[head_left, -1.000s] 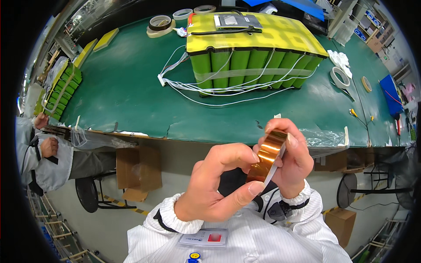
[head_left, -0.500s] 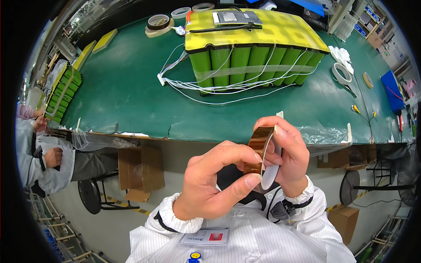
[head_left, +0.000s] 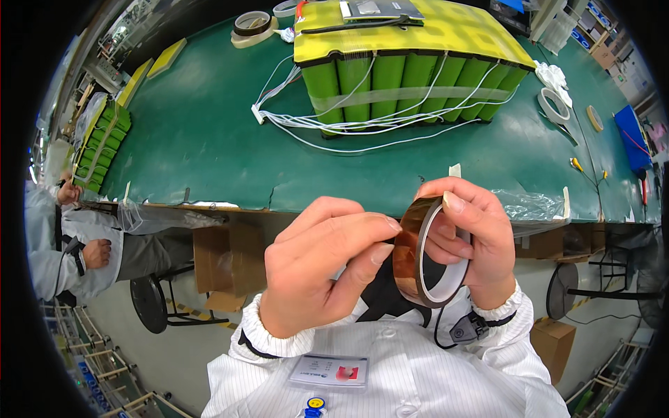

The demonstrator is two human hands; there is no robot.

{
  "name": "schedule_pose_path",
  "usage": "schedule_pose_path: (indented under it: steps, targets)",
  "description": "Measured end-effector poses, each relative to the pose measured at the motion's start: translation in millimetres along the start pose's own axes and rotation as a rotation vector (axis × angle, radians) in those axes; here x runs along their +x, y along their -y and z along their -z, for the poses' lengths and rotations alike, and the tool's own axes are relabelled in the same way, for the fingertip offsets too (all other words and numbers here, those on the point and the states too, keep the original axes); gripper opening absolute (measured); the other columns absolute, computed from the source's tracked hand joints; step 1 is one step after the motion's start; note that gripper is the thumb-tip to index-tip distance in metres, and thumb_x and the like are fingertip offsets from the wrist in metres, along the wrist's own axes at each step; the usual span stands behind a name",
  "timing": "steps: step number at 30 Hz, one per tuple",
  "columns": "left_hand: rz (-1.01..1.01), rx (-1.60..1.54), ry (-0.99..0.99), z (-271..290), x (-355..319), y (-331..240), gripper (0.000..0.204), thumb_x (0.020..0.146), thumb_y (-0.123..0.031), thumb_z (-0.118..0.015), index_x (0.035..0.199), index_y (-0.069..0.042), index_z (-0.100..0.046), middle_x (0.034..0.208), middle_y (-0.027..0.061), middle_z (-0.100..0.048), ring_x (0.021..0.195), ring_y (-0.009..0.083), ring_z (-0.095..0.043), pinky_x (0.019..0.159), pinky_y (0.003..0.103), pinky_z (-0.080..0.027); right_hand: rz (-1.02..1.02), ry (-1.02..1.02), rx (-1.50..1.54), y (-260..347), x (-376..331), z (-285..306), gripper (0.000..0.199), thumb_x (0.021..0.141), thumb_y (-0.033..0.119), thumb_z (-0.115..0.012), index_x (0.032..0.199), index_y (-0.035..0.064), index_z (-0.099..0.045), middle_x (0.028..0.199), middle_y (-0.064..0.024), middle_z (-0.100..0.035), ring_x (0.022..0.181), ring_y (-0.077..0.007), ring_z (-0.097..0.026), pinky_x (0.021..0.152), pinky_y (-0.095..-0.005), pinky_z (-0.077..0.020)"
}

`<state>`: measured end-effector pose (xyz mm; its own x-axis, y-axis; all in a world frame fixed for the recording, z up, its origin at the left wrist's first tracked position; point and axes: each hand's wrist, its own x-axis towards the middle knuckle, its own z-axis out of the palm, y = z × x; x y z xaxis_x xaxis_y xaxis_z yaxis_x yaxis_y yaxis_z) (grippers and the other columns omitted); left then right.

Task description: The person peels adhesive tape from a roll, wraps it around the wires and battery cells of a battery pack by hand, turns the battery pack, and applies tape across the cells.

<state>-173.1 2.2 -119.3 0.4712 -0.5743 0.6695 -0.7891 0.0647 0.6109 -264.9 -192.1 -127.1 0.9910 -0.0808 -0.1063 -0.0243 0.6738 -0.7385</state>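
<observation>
In front of my chest, my right hand [head_left: 481, 237] grips a roll of amber, glossy film tape [head_left: 410, 254] with a white core. Its thumb lies over the rim and some fingers reach inside the ring. The roll stands on edge, its opening turned toward the right. At the roll's left side is my left hand [head_left: 317, 268], with thumb and forefinger drawn together in a loose pinch by the tape's outer face. Whatever lies between those fingertips is too small to make out. Beyond them on the green table [head_left: 202, 153] sits a battery pack [head_left: 411, 80] of green cells under a yellow top.
White wires [head_left: 334, 129] with a connector trail from the pack. Tape rolls [head_left: 252, 24] stand at the back left, and a white roll [head_left: 552, 106] lies at the right. Another person's hand [head_left: 96, 253] rests at the far left, below a smaller green pack [head_left: 101, 146]. Cardboard boxes [head_left: 226, 258] stand underneath.
The tape roll has turned so its ring opening shows more. My left hand has shifted left, its thumb off the roll's rim. The view has moved slightly.
</observation>
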Motion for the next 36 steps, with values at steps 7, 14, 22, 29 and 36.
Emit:
schedule_pose_path:
  steps: [7, 14, 22, 29, 36]
  targets:
    - [-0.128, 0.04, 0.022, 6.9, 4.8, -3.2, 0.024, 0.071, 0.0, -0.078, 0.093, -0.003, -0.071, 0.083, 0.0075, -0.068, 0.072, 0.0265, -0.06, 0.064, 0.033, -0.052, -0.072, -0.019, -0.009, 1.5, 0.1, -4.2, 0.025, 0.1, 0.017, -0.058, 0.109, -0.0051, -0.063, 0.062, 0.0053, -0.043, 0.046, -0.0002, -0.029, 0.041, -0.0202, -0.0222]
    - [-0.18, 0.043, 0.035, 7.5, 5.3, 1.9, 0.025, 0.066, -0.004, -0.079, 0.09, -0.003, -0.069, 0.08, 0.0068, -0.066, 0.07, 0.0269, -0.058, 0.061, 0.034, -0.05, -0.099, -0.021, -0.126, 1.5, -0.1, -3.2, 0.028, 0.102, 0.018, -0.053, 0.114, -0.0067, -0.059, 0.065, 0.0018, -0.04, 0.045, 0.0008, -0.027, 0.041, -0.0182, -0.024]
    - [-0.218, 0.115, 0.019, 3.7, 2.4, 4.9, 0.023, 0.064, -0.004, -0.075, 0.084, -0.003, -0.066, 0.08, 0.0069, -0.063, 0.073, 0.0266, -0.058, 0.059, 0.035, -0.048, -0.152, -0.044, -0.087, 2.6, 1.4, -5.7, 0.024, 0.099, 0.019, -0.06, 0.107, -0.0033, -0.063, 0.062, 0.0082, -0.041, 0.049, 0.0007, -0.029, 0.043, -0.02, -0.0215]
    - [-0.218, 0.143, 0.083, 5.8, 1.3, 5.4, 0.015, 0.084, -0.012, -0.074, 0.09, -0.004, -0.063, 0.082, 0.0078, -0.065, 0.072, 0.0268, -0.058, 0.063, 0.034, -0.049, -0.177, -0.033, -0.064, 0.3, 3.6, -4.5, 0.023, 0.1, 0.018, -0.059, 0.108, -0.0031, -0.063, 0.063, 0.0079, -0.041, 0.049, 0.0006, -0.029, 0.043, -0.0199, -0.0214]
    - [-0.217, 0.119, 0.023, 5.0, 0.3, 6.7, 0.021, 0.07, -0.003, -0.073, 0.088, -0.002, -0.063, 0.086, 0.0088, -0.063, 0.076, 0.0282, -0.059, 0.062, 0.036, -0.047, -0.115, -0.02, -0.051, 5.1, 3.4, 0.3, 0.023, 0.1, 0.018, -0.059, 0.108, -0.0034, -0.064, 0.063, 0.008, -0.041, 0.048, 0.0004, -0.029, 0.043, -0.02, -0.0218]
